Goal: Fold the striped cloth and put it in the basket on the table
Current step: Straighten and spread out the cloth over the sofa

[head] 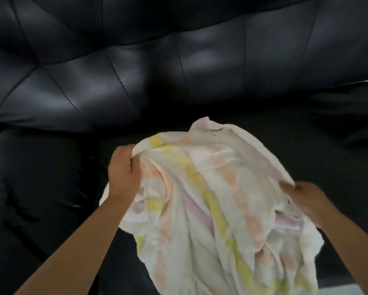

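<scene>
The striped cloth point(210, 199) is white with pale yellow, peach and pink stripes. It is crumpled and held up over the seat of a black sofa. My left hand point(123, 169) grips its upper left edge with the fingers closed on the fabric. My right hand point(304, 199) holds the right edge, partly wrapped in folds. The lower part of the cloth hangs down toward me. No basket and no table are in view.
A black leather sofa point(136, 81) fills the view, its quilted backrest at the top and its dark seat point(40, 188) below. A pale strip of floor point(338, 289) shows at the bottom right corner.
</scene>
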Motion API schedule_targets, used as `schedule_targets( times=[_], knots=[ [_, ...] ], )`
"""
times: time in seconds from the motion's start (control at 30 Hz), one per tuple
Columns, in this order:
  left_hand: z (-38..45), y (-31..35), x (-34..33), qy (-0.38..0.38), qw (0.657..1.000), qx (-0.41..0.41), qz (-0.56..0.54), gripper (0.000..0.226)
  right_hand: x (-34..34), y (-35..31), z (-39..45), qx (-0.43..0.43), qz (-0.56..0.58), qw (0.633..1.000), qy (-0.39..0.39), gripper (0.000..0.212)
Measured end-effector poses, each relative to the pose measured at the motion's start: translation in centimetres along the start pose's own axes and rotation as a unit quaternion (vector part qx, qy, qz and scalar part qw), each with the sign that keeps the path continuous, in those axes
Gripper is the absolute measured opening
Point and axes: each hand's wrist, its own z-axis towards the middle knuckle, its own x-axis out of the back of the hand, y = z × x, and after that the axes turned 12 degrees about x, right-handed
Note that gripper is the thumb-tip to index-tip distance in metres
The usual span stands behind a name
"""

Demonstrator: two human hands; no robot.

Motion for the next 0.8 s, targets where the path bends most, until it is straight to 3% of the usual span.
schedule_targets(
  times=[0.03, 0.1, 0.17, 0.2, 0.27, 0.33, 0.4, 0.47, 0.53, 0.57, 0.63, 0.7, 0.73, 0.8],
  knots=[
    [0.2, -0.1, -0.3, 0.012, 1.0, 0.003, -0.009, 0.024, -0.7, 0.7, -0.1, -0.009, -0.072, 0.995, -0.061, 0.028],
    [0.2, -1.2, -1.7, -0.059, 0.996, 0.064, -0.006, 0.045, -2.4, 2.2, -0.4, -0.036, -0.204, 0.966, -0.154, 0.031],
    [-0.8, -2.9, -3.4, -0.156, 0.973, 0.165, 0.042, 0.064, -3.5, 2.9, -0.8, -0.036, -0.275, 0.949, -0.15, 0.039],
    [-1.5, -3.5, -4.0, -0.17, 0.965, 0.191, 0.063, 0.067, -3.6, 2.9, -0.9, -0.028, -0.287, 0.95, -0.125, 0.042],
    [-2.6, -4.1, -4.5, -0.134, 0.967, 0.215, 0.043, 0.063, -3.1, 2.2, -1.1, -0.002, -0.261, 0.964, -0.056, 0.051],
    [-3.1, -3.4, -4.4, -0.109, 0.962, 0.248, -0.043, 0.059, -2.4, 1.2, -1.0, 0.035, -0.17, 0.985, 0.008, 0.061],
    [-3.1, -2.3, -4.5, -0.159, 0.944, 0.268, -0.106, 0.062, -2.2, 0.3, -0.6, 0.07, -0.086, 0.992, 0.058, 0.064],
    [-3.2, -1.8, -5.2, -0.228, 0.945, 0.23, -0.053, 0.073, -2.6, -0.4, 0.2, 0.052, -0.038, 0.996, 0.068, 0.061],
    [-3.8, -1.7, -5.9, -0.276, 0.946, 0.158, 0.058, 0.069, -3.4, -0.3, 1.2, -0.005, -0.004, 0.999, 0.053, 0.061],
    [-4.1, -2.0, -6.1, -0.283, 0.945, 0.141, 0.078, 0.056, -3.7, -0.2, 1.4, -0.014, 0.0, 0.999, 0.051, 0.055],
    [-4.2, -1.9, -5.2, -0.314, 0.936, 0.158, 0.015, 0.028, -4.2, -0.2, 1.9, 0.034, -0.017, 0.997, 0.067, 0.023],
    [-3.7, -2.6, -3.6, -0.379, 0.897, 0.222, -0.042, 0.03, -4.3, -0.4, 2.2, 0.099, -0.037, 0.993, 0.052, 0.015],
    [-3.4, -3.0, -2.5, -0.405, 0.883, 0.235, -0.004, 0.032, -4.4, -0.5, 1.9, 0.115, -0.041, 0.992, 0.019, 0.021],
    [-2.7, -4.5, -0.8, -0.441, 0.837, 0.191, 0.263, 0.022, -4.5, -0.4, 1.2, 0.111, -0.053, 0.987, -0.101, 0.03]
  ],
)
